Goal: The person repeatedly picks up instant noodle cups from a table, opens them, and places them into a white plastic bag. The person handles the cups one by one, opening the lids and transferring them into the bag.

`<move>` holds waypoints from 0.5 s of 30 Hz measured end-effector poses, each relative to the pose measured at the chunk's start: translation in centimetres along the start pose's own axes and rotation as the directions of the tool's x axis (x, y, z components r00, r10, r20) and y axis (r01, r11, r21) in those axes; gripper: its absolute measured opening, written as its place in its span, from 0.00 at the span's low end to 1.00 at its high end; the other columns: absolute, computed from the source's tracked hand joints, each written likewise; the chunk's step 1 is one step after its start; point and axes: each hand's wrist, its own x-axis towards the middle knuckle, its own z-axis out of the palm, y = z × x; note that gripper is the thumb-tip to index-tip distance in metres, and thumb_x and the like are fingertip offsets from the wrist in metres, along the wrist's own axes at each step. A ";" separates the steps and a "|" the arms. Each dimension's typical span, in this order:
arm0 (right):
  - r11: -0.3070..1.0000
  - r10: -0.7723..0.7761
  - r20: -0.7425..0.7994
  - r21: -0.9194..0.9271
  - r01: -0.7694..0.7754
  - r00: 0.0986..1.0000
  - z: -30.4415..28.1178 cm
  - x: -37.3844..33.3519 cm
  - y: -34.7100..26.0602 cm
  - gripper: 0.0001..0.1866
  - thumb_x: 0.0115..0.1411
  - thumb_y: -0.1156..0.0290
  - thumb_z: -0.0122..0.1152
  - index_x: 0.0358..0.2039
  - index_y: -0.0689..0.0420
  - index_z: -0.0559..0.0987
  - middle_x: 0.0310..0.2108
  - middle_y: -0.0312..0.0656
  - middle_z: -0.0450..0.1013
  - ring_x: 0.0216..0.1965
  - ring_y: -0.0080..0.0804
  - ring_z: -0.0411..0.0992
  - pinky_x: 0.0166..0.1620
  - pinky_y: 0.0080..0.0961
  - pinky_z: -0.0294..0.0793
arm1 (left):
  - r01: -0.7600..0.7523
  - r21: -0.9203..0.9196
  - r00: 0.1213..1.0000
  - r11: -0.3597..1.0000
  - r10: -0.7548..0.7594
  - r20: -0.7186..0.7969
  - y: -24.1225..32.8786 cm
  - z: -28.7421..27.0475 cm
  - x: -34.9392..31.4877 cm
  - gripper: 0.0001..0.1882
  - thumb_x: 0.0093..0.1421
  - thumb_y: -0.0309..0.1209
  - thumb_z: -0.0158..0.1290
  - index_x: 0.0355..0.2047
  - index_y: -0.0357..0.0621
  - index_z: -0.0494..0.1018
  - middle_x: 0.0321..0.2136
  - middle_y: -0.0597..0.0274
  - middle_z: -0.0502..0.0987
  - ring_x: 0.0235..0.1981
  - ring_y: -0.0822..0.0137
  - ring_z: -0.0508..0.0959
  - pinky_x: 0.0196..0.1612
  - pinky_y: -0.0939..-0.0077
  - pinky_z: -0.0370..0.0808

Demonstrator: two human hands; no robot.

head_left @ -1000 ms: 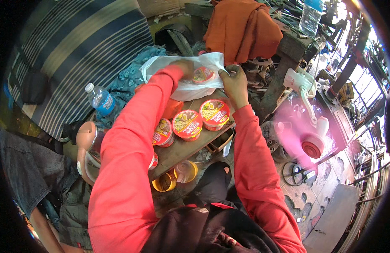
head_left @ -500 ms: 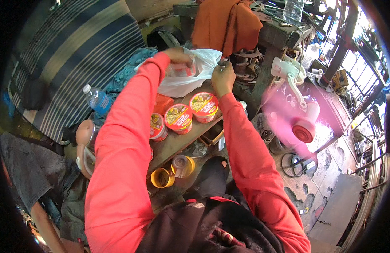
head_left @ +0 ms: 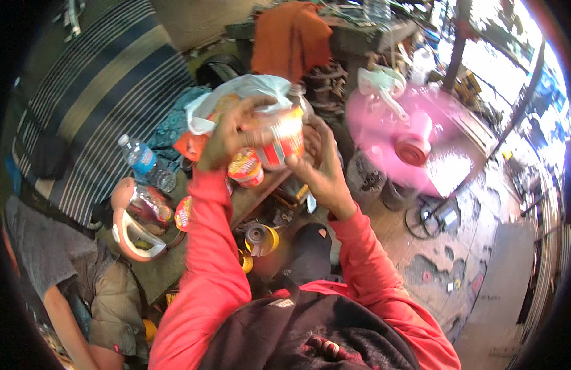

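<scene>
An instant noodle cup (head_left: pixel 275 143), red and white and blurred by motion, is held up between both hands above the wooden bench. My left hand (head_left: pixel 231 131) curls over its left side. On the right side, my right hand (head_left: pixel 325 176) grips it with the thumb at its lower edge. Just behind sits a white plastic bag (head_left: pixel 202 111), its mouth open, with something yellowish and red partly inside. A second noodle cup (head_left: pixel 246 169) stands on the bench under my left wrist. Another noodle cup (head_left: pixel 183 213) shows left of my left forearm.
At left are a water bottle (head_left: pixel 140 159) and a pitcher with a peach lid (head_left: pixel 137 213). A pink-bladed fan (head_left: pixel 372 114) whirls at right. Yellow containers (head_left: pixel 268 240) are below the bench. Another person's leg (head_left: pixel 115 308) is at lower left. An orange cloth (head_left: pixel 291 40) hangs behind.
My hands have left the plastic bag and come nearer, now holding a noodle cup between them. The view has shifted somewhat; the bag now rests open behind.
</scene>
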 end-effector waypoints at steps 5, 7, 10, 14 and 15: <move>0.984 0.173 -0.200 -0.006 -0.178 0.964 -3.6 -8.8 -1.7 0.49 0.57 0.64 0.69 0.67 0.63 0.45 0.59 0.51 0.62 0.59 0.36 0.64 0.60 0.33 0.65 | 0.035 -0.414 0.976 0.910 -0.120 -0.181 -7.0 13.0 -6.0 0.39 0.58 0.44 0.60 0.61 0.33 0.58 0.57 0.50 0.67 0.57 0.61 0.69 0.62 0.68 0.63; 0.964 0.191 -0.305 -0.119 -0.237 0.933 -4.9 -11.9 -1.7 0.45 0.58 0.64 0.68 0.65 0.64 0.49 0.58 0.52 0.65 0.58 0.36 0.65 0.60 0.32 0.65 | 0.091 -0.571 0.959 0.816 -0.226 -0.169 -8.9 16.8 -8.2 0.35 0.62 0.42 0.57 0.62 0.34 0.57 0.57 0.51 0.67 0.57 0.62 0.69 0.61 0.68 0.64; 0.843 0.167 -0.407 -0.413 -0.344 0.898 -6.1 -15.6 -2.0 0.35 0.59 0.64 0.67 0.60 0.66 0.63 0.54 0.54 0.70 0.57 0.36 0.67 0.60 0.32 0.65 | 0.143 -0.641 0.933 0.754 -0.319 -0.167 -10.8 20.0 -10.7 0.31 0.65 0.38 0.54 0.62 0.36 0.56 0.56 0.53 0.67 0.56 0.64 0.69 0.60 0.69 0.64; 0.391 -0.172 -0.284 -0.899 -0.200 0.943 -6.5 -17.7 -3.2 0.18 0.56 0.69 0.68 0.45 0.63 0.78 0.42 0.49 0.76 0.45 0.35 0.75 0.46 0.29 0.74 | 0.136 -0.479 0.905 0.867 -0.306 -0.296 -11.7 21.8 -12.2 0.32 0.64 0.37 0.56 0.60 0.35 0.55 0.53 0.54 0.68 0.53 0.66 0.69 0.58 0.71 0.66; 0.456 -0.169 -0.310 -0.866 -0.204 0.936 -6.3 -17.8 -3.4 0.12 0.55 0.71 0.68 0.38 0.62 0.80 0.36 0.48 0.76 0.36 0.36 0.77 0.38 0.28 0.75 | 0.139 -0.448 0.899 0.883 -0.302 -0.317 -11.7 22.2 -12.5 0.33 0.63 0.37 0.57 0.60 0.36 0.53 0.53 0.53 0.67 0.53 0.66 0.69 0.58 0.72 0.66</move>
